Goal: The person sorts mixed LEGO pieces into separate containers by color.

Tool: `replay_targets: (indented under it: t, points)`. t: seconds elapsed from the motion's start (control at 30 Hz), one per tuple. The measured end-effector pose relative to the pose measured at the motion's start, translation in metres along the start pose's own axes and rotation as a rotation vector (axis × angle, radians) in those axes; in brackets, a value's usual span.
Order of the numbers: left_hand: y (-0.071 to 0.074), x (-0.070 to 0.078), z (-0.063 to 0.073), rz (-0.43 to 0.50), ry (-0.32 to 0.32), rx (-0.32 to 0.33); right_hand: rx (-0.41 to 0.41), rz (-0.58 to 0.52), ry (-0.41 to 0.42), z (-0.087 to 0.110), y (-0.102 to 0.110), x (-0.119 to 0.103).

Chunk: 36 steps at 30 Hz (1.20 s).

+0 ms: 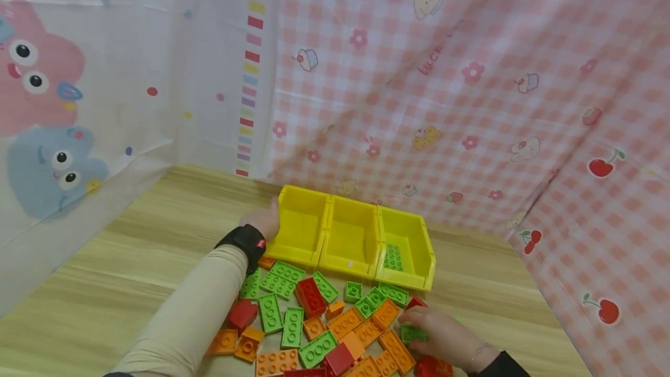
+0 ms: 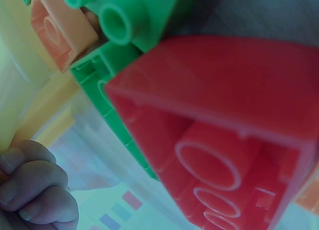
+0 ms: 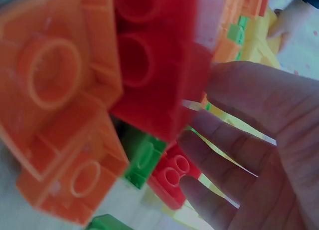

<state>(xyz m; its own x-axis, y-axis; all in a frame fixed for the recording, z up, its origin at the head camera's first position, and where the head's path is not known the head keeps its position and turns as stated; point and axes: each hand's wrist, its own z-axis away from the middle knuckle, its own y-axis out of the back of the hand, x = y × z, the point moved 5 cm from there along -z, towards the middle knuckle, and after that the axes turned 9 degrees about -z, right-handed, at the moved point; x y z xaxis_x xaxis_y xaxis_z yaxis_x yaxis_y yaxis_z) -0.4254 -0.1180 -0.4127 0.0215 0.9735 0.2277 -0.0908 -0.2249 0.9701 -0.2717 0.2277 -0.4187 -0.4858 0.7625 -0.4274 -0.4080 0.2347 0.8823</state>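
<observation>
Wood-grained tabletop (image 1: 487, 284) beneath rectangular plastic bricks (image 1: 270, 313)

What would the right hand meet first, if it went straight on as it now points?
The right hand would probably meet the green brick right by it; whether they already touch is unclear. Beyond that, an orange brick seems next in line.

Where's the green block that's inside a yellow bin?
In the head view, the green block lies in the rightmost yellow bin, on the bin's left side near the front lip, just right of the middle bin.
</observation>
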Motion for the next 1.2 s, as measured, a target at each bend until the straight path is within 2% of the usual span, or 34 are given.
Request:
replay_targets:
  t: [0.1, 0.3, 0.43, 0.57, 0.7, 0.8, 0.9, 0.97, 1.1, 1.2]
  points:
    - [0.001, -0.001, 0.000, 0.032, 0.013, 0.011, -0.014, -0.004, -0.016, -0.003, -0.006, 0.001]
    - [0.003, -0.001, 0.002, 0.046, 0.020, 0.028, 0.026, 0.076, 0.009, -0.007, -0.011, -0.002]
    - [0.004, 0.001, 0.006, 0.034, 0.009, 0.033, 0.051, 0.124, 0.043, -0.005, -0.003, -0.008]
    - [-0.001, -0.002, 0.000, 0.036, -0.002, 0.045, 0.091, 0.085, 0.050, -0.001, 0.014, -0.017]
    - [-0.004, -0.003, -0.005, 0.001, -0.030, 0.048, 0.221, 0.064, 0.143, 0.002, 0.041, -0.030]
    - [-0.003, -0.003, -0.007, -0.042, -0.052, 0.048, 0.398, 0.137, 0.188, 0.001, 0.062, -0.036]
    - [0.000, -0.003, -0.007, -0.047, -0.046, 0.058, 0.557, 0.198, 0.154, -0.006, 0.077, -0.032]
    - [0.002, -0.002, -0.006, -0.045, -0.043, 0.068, 0.628, 0.217, 0.120, -0.013, 0.084, -0.024]
    - [0.004, 0.002, 0.001, -0.015, -0.039, 0.076, 0.696, 0.228, 0.053, -0.029, 0.089, -0.002]
    - [0.004, 0.004, 0.008, 0.012, -0.031, 0.067, 0.707, 0.262, 0.018, -0.042, 0.088, 0.013]
